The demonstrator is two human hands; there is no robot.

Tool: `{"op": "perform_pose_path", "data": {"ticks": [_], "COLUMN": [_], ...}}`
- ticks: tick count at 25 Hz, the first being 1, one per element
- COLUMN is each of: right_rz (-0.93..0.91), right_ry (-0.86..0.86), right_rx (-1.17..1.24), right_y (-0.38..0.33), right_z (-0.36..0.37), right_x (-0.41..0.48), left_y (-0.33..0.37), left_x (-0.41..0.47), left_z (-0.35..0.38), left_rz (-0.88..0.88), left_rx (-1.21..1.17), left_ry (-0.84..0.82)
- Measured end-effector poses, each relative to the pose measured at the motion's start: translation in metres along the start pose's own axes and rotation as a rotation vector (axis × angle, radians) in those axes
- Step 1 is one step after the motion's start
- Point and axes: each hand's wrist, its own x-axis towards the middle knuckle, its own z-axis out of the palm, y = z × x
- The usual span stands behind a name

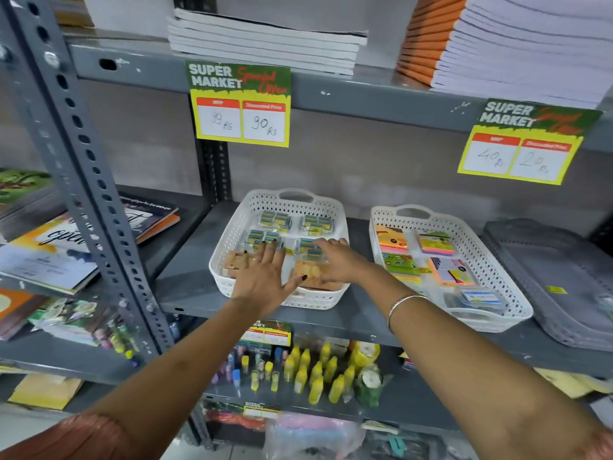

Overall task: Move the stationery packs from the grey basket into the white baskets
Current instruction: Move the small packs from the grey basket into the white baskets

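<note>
Two white baskets stand on the middle shelf. The left white basket [232, 227] holds clear packs of blue-and-yellow items [275, 221] at the back and tan packs [313, 275] at the front. My left hand [262, 273] lies flat over the front left packs, fingers spread. My right hand [335, 260] rests palm down on the front right packs, fingers apart. The right white basket [477, 247] holds sticky-note packs [435, 243] and a clear box. A grey basket [547, 270] sits at the far right, with a small yellow label on it.
Price tags [240, 104] hang from the upper shelf edge, under stacks of notebooks [262, 41]. Glue bottles [315, 373] stand on the shelf below. A perforated grey upright [86, 180] rises at the left, with books [49, 247] beyond it.
</note>
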Motion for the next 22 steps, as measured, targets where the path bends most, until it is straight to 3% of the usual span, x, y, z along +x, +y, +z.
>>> {"op": "perform_pose_path", "data": {"ticks": [4,8,15,22], "right_rz": [0.125,0.281,0.523,0.859], "right_ry": [0.198,0.328,0.323,0.228], "right_rx": [0.018,0.057,0.021,-0.034], "right_y": [0.042,0.120,0.309,0.438], "right_z": [-0.024,-0.044,-0.056,-0.045], "right_x": [-0.019,-0.050,-0.133,-0.181], "left_y": [0.029,0.106,0.298,0.399], "left_x": [0.012,0.027,0.053,0.075], "left_z": [-0.009,-0.010,0.021,0.048], "left_rz": [0.033,0.180,0.555,0.667], "left_rx": [0.015,0.014,0.055,0.067], "left_ry": [0.003,0.049,-0.042,-0.117]}}
